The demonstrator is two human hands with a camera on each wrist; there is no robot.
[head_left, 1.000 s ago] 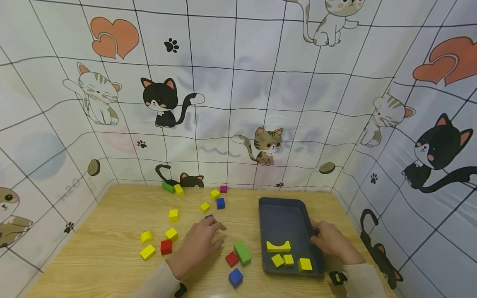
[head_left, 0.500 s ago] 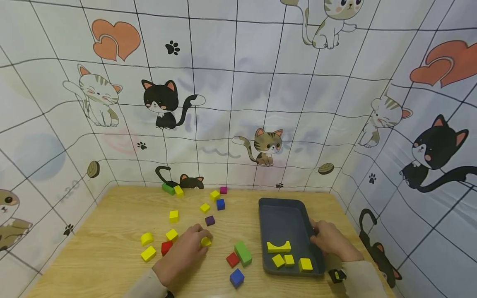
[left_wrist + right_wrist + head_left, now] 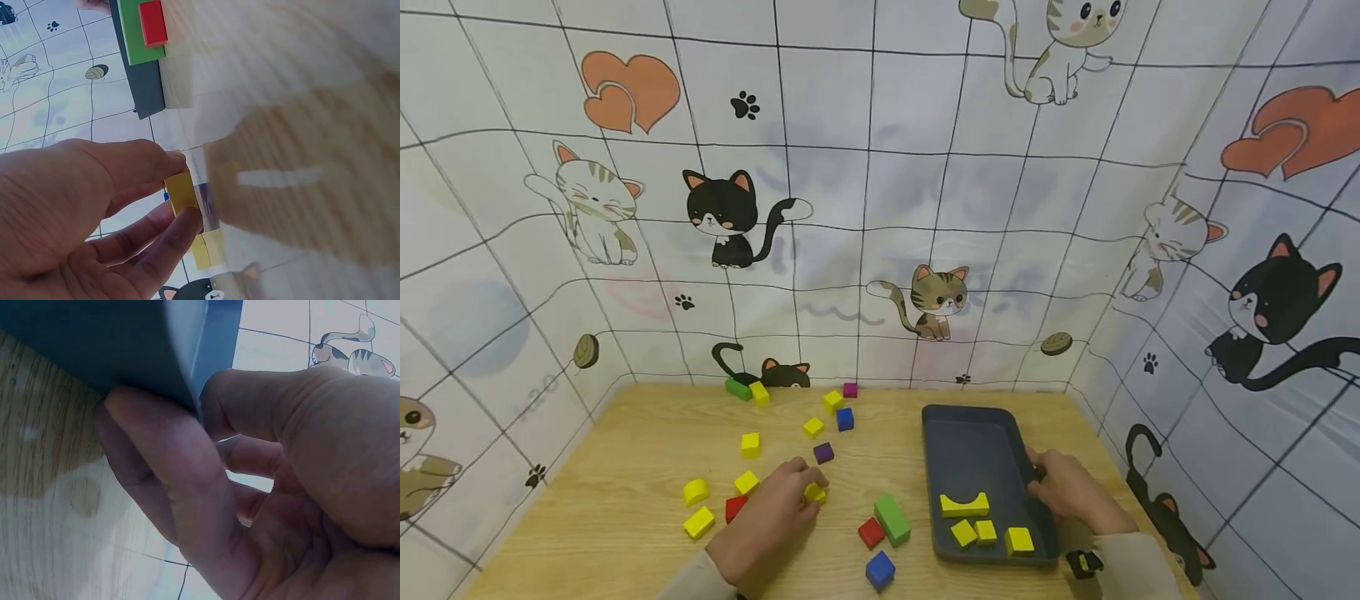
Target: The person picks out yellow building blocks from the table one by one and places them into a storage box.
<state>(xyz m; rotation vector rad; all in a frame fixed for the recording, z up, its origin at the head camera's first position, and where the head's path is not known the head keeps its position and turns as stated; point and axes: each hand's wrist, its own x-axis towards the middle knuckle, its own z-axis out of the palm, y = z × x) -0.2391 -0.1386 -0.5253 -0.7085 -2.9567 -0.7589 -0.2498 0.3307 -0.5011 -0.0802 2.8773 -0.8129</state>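
A white wall covering (image 3: 827, 108) printed with cats and grid lines surrounds a pale wooden worktop (image 3: 625, 425). On its right side lies a dark gray tray (image 3: 977, 454), lengthwise, within easy reach of the right hand (image 3: 1070, 492). That hand grips the tray's right edge, thumb and fingers on opposite sides of the wall, probably to keep it from sliding. The left hand (image 3: 771, 517) pinches a yellow block (image 3: 181, 189) between thumb and fingertips, likely for secure hold on its opposite faces; the block is left of the tray, at or just above the worktop; I cannot tell which.

Between left hand and tray lies a long green block (image 3: 892, 521), near 1 red cube (image 3: 871, 532) and 1 blue cube (image 3: 881, 571). Inside the tray's near end sit 1 curved yellow piece (image 3: 964, 506) and 3 small yellow blocks (image 3: 1019, 542), perhaps grouped by color. A purple cube (image 3: 823, 452) lies just beyond the left hand.
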